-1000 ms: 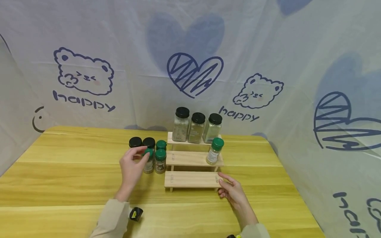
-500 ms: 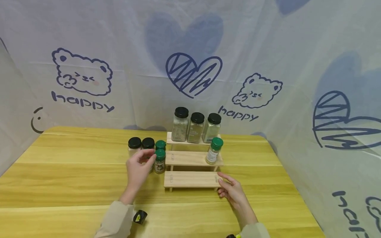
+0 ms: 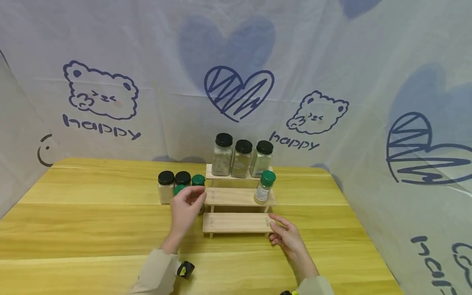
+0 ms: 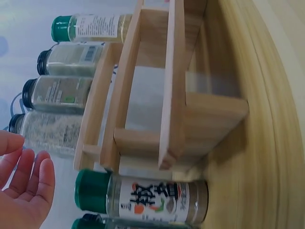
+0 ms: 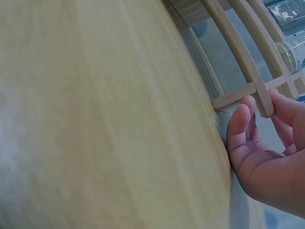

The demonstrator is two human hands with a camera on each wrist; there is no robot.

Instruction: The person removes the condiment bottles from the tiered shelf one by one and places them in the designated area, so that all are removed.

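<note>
My left hand [image 3: 186,213] is over the green-lidded spice jars left of the wooden rack, fingers loosely bent with nothing between them. In the left wrist view a labelled spice jar [image 4: 152,200] with a green lid stands beside the rack, apart from my fingertips [image 4: 45,164]. In the head view my left hand mostly hides it. My right hand [image 3: 289,237] pinches the right end of the lowest tier of the stepped wooden rack [image 3: 236,222]; the right wrist view shows thumb and fingers around the board's end [image 5: 264,102].
On the top tier stand three black-lidded jars [image 3: 241,159]. A green-lidded jar [image 3: 262,192] is at the right of the middle tier. Left of the rack are two black-lidded jars [image 3: 166,190] and more green lids [image 3: 198,179]. A printed cloth [image 3: 155,102] hangs behind the table.
My left hand has moved right, from the left green-lidded jar across to the one nearest the rack, with no jar shifted. My right hand has stayed on the rack.
</note>
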